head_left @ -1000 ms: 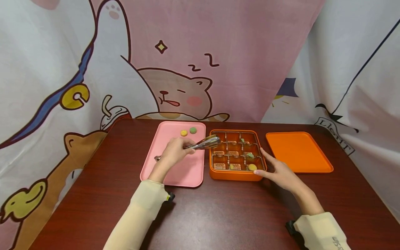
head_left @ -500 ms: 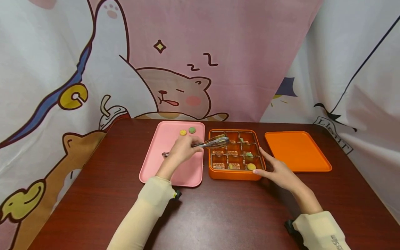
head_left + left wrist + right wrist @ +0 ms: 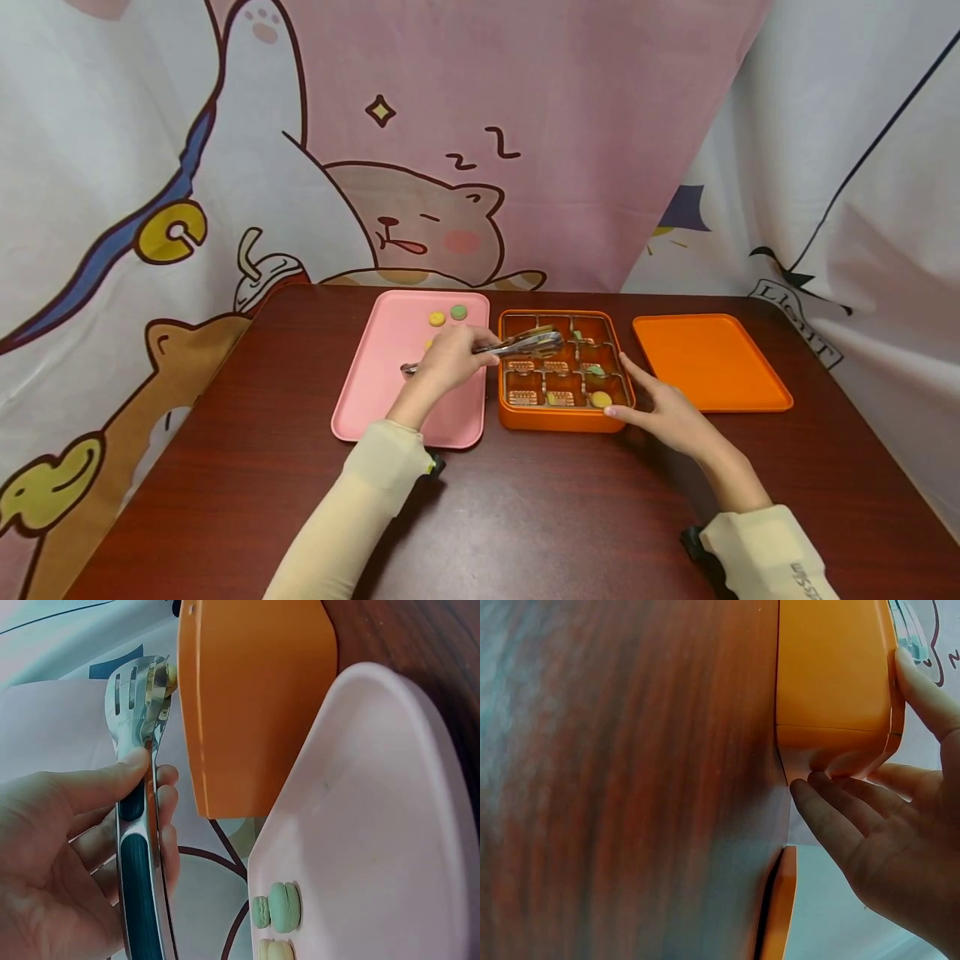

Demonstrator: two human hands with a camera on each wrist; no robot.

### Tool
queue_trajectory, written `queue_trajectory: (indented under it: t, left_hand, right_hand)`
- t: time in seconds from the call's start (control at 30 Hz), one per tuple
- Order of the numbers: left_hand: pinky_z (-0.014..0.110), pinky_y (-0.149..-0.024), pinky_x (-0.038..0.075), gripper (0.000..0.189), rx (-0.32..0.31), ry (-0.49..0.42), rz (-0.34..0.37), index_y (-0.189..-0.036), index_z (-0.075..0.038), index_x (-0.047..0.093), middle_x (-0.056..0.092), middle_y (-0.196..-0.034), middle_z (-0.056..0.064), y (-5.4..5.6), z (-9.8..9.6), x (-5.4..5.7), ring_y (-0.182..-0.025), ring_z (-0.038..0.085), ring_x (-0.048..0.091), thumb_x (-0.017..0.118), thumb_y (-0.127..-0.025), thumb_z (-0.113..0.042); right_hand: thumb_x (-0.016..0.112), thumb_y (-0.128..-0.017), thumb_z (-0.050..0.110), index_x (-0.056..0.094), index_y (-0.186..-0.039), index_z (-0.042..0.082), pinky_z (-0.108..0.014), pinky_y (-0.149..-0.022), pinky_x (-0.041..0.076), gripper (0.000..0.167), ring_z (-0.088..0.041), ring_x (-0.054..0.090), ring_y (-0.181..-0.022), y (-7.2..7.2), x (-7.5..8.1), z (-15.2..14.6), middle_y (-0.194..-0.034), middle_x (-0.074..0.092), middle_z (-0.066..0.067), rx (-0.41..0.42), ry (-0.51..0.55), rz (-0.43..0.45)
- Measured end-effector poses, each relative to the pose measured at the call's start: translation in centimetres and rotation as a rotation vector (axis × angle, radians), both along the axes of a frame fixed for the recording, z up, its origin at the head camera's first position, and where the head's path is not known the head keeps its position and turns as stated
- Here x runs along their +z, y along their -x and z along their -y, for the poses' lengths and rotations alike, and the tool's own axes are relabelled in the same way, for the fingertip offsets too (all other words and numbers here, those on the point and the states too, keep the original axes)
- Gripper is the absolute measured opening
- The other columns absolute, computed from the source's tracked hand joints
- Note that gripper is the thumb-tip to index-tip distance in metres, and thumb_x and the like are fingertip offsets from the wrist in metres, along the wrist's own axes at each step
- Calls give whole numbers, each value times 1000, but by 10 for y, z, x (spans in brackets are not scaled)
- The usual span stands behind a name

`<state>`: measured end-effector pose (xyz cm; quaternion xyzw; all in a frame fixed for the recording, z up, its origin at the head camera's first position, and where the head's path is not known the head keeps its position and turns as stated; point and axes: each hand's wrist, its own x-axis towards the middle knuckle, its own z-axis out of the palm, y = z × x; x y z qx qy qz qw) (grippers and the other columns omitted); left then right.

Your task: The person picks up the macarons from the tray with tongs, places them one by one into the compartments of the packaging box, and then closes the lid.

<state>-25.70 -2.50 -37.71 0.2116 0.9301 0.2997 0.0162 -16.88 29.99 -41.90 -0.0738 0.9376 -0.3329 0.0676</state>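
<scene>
In our left hand (image 3: 452, 357) we grip tongs (image 3: 531, 341) above the orange box (image 3: 561, 421). Our straight-fingered right hand (image 3: 667, 411) touches its four-o'clock side.

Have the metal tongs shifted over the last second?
Yes: in the head view, the metal tongs have moved to the right, reaching farther across the orange box.

dark red-brown table (image 3: 517, 517) | pink tray (image 3: 371, 396), left | orange box (image 3: 558, 420), centre | flat orange panel (image 3: 712, 363), right
</scene>
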Motion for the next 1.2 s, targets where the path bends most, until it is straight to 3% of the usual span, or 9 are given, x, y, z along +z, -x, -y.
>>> queue_trajectory:
  t: [0.93,1.2]
  left_hand:
    - [35,-79,52,24,-29,42,22,-110,-16,76,77,-99,1,-1,-7,-2,-87,16,68,77,-87,-22]
    - [40,-86,53,33,-8,34,40,-118,-17,74,75,-114,2,-3,-4,-2,-101,20,70,78,-86,-26]
  right_hand:
    - [66,-93,47,13,-161,11,-70,-105,35,94,-53,35,-139,0,0,-1,-158,28,-32,12,1,-18]
    - [66,-93,49,12,-161,13,-71,-104,34,94,-54,35,-139,0,1,0,-157,28,-33,5,-9,-10]
